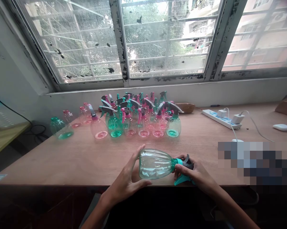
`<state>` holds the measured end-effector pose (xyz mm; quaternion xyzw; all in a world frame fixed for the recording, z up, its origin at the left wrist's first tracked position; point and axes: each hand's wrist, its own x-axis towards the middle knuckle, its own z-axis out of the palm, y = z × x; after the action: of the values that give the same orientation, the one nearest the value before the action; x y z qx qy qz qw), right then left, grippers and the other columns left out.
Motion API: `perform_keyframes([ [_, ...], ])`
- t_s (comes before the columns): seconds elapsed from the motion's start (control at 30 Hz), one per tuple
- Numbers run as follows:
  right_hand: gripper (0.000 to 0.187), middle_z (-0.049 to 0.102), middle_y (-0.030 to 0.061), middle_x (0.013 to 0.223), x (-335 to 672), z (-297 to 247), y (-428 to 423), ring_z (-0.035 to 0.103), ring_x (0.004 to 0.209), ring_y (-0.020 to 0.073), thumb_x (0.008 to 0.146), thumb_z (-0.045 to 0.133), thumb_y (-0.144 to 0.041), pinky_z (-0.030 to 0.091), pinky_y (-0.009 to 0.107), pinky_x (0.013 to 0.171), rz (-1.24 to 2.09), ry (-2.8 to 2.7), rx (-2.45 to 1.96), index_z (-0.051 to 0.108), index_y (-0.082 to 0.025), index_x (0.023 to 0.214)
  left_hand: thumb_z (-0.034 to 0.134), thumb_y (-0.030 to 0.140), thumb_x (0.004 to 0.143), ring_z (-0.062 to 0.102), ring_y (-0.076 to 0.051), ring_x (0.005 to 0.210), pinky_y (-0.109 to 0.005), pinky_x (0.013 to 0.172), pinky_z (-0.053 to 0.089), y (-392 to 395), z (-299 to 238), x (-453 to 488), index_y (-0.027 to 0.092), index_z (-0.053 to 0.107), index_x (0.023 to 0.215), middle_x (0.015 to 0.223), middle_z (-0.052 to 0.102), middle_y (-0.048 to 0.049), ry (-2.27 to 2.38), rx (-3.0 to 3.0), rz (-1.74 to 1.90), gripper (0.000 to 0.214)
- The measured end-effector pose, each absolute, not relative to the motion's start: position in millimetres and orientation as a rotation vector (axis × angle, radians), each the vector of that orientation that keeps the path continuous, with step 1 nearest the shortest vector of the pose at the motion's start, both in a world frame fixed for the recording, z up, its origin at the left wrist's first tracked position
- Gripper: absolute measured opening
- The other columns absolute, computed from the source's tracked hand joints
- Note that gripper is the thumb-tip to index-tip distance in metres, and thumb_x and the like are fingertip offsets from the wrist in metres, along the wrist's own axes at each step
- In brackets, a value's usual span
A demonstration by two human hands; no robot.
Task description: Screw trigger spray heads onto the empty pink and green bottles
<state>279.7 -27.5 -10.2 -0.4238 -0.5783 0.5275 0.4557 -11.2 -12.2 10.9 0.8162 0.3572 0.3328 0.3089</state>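
Observation:
A clear green spray bottle [155,163] lies sideways in the air near the table's front edge, its base to the left and its spray head [186,164] to the right. My left hand [131,178] is curved around the base end, thumb below and fingers behind. With thumb and fingers, my right hand [193,173] grips the black and teal spray head at the neck. The teal trigger [183,179] hangs downward. Beyond them stand several pink and green spray bottles [143,124] with heads fitted, packed in rows.
On the left are a headless green bottle [65,130] and several headless pink bottles [86,114]. A white power strip [221,118] with plugs and cables lies at right, near a brown basket [186,108] and a cardboard box [286,105]. Pixelation hides the right front.

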Motion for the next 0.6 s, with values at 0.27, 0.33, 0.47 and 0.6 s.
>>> perform_keyframes([
  [0.27,0.033,0.079,0.0034,0.074,276.7,-6.9,-29.1,0.075,0.069,0.0243,0.085,0.077,-0.048,0.061,0.035,0.067,1.326,-1.386,-1.026,0.065,-0.018,0.096,0.072,0.025,0.091,0.022,-0.032,0.155,-0.055,0.126,0.023,-12.9,10.1,-10.8,0.037,0.009,0.162,0.170,0.021,-0.0061,0.947,2.230,0.893,0.095],
  [0.33,0.032,0.079,0.0030,0.073,276.6,-6.2,-29.4,0.075,0.068,0.0239,0.086,0.077,-0.047,0.061,0.035,0.067,1.320,-1.419,-1.026,0.066,-0.018,0.095,0.074,0.030,0.090,0.020,-0.034,0.156,-0.055,0.126,0.022,-12.8,10.7,-11.4,0.036,0.010,0.162,0.170,0.020,-0.0072,0.951,2.202,0.889,0.097],
  [0.47,0.030,0.080,0.0033,0.071,277.8,-6.2,-28.6,0.075,0.069,0.0241,0.088,0.076,-0.046,0.060,0.034,0.069,1.300,-1.463,-1.025,0.066,-0.018,0.094,0.073,0.032,0.092,0.020,-0.032,0.156,-0.051,0.127,0.023,-12.1,12.4,-11.2,0.035,0.015,0.161,0.171,0.018,-0.0068,0.935,2.202,0.880,0.090],
  [0.6,0.029,0.081,0.0040,0.073,279.3,-8.3,-27.5,0.076,0.071,0.0242,0.090,0.073,-0.045,0.059,0.034,0.070,1.324,-1.452,-1.009,0.066,-0.018,0.096,0.065,0.025,0.097,0.021,-0.028,0.156,-0.049,0.127,0.021,-10.7,8.5,-10.9,0.040,0.012,0.161,0.170,0.019,-0.0024,0.912,2.243,0.930,0.085],
])
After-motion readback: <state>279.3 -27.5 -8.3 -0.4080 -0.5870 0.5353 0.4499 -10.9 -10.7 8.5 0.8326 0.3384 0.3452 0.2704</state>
